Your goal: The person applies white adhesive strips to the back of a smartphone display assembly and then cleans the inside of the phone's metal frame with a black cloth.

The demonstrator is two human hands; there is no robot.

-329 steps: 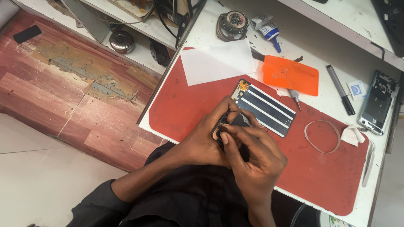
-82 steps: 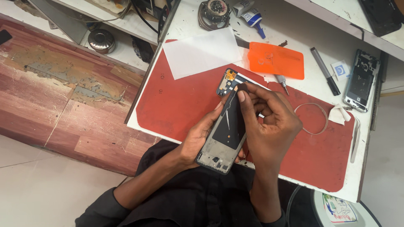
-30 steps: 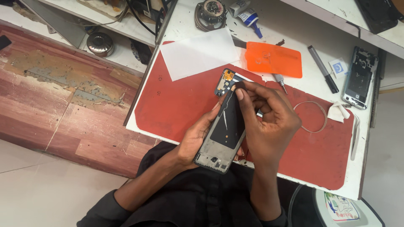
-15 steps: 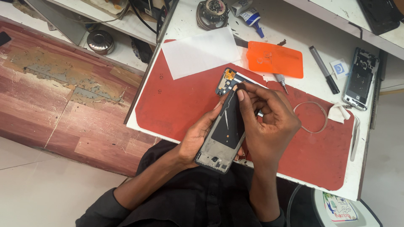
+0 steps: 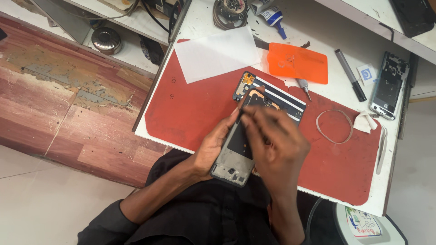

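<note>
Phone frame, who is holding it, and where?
The left hand holds the phone frame by its left long edge, lifted over the red mat. The right hand is blurred; its fingers touch the frame's upper part.

Single head view, looking steeply down, fairly near, over red mat [image 5: 190, 113] on workbench [image 5: 318, 27].

- The right hand [image 5: 274, 145] is blurred; whether anything is pinched cannot be told.
- The phone frame [image 5: 238, 147] is partly hidden by it.
- The black phone [image 5: 415, 16] is cut off by the top edge.
</note>
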